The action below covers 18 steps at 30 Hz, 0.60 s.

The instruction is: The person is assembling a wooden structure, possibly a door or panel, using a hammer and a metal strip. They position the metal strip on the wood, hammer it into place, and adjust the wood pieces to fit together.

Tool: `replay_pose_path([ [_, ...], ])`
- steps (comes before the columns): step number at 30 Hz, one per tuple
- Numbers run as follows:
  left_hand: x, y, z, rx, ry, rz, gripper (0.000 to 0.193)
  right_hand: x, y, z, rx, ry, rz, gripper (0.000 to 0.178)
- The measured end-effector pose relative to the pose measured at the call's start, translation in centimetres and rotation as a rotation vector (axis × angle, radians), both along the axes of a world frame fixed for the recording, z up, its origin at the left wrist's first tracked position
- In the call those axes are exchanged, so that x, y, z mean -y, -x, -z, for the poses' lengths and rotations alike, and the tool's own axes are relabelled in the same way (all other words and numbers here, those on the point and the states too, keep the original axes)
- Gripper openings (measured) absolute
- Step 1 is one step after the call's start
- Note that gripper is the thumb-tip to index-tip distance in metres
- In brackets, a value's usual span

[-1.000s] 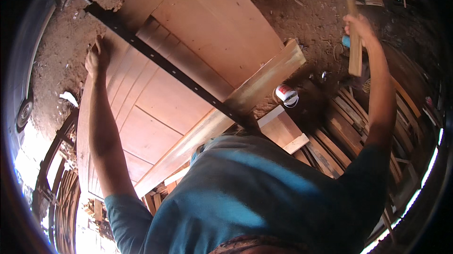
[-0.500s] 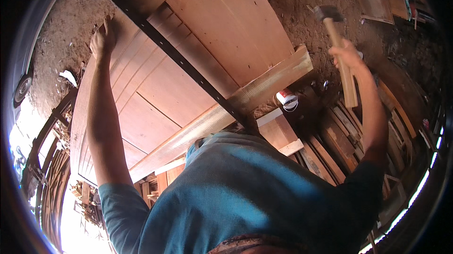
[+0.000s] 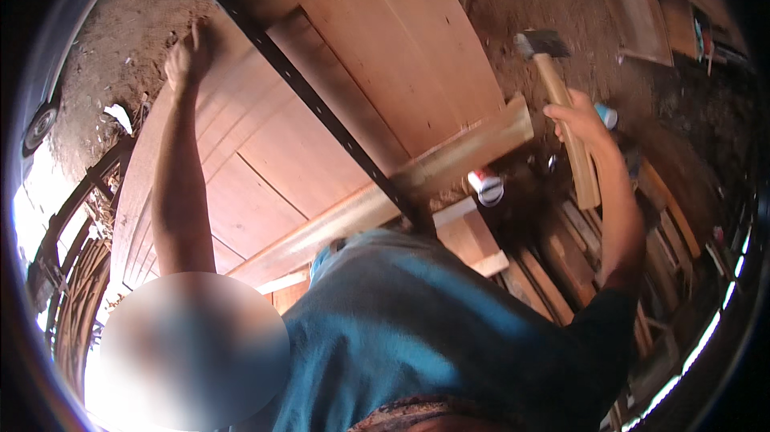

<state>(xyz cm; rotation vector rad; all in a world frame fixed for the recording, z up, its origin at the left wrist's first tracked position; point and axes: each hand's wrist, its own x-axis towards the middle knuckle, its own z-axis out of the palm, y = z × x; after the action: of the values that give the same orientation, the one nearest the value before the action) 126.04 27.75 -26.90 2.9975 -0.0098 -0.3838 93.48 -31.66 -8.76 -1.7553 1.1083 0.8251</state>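
My left hand (image 3: 188,61) is at the far left edge of a large reddish wooden panel (image 3: 265,183), its fingers curled at the edge and slightly blurred. In my right hand (image 3: 584,117) is a hammer (image 3: 579,163), gripped around its pale wooden handle. The hammer's dark head points away from me, raised off the panel's right side. A dark perforated metal bar (image 3: 309,99) crosses above the panel diagonally. Along the panel's near side runs a long pale board (image 3: 469,141).
A white and red bucket (image 3: 486,186) stands on the dirt floor beyond the board's right end. Lumber pieces (image 3: 561,251) lie at the lower right, with more boards (image 3: 630,7) at the far right. A vehicle wheel (image 3: 40,129) shows at the left. A blurred round patch covers the lower left.
The whole view has shifted, with most things lower in the picture. My right hand and the hammer have come slightly left and nearer. My left hand stays at the panel's edge.
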Motion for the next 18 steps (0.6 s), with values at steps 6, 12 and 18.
replay_pose_path([
  [6, 0.8, 0.0, -1.7, 0.002, 0.081, -0.019, 0.065, 2.1, 0.0, -1.6, 0.189, -0.036, 0.346, 0.03],
  [12, 0.3, 0.1, -0.7, 0.083, 0.125, 0.03, 0.063, 10.4, -4.3, 1.5, 0.226, 0.136, 0.346, 0.024],
  [18, 0.7, 0.0, -1.8, 0.045, 0.115, -0.009, 0.061, -3.8, -12.8, 3.9, 0.098, -0.004, -0.107, 0.029],
])
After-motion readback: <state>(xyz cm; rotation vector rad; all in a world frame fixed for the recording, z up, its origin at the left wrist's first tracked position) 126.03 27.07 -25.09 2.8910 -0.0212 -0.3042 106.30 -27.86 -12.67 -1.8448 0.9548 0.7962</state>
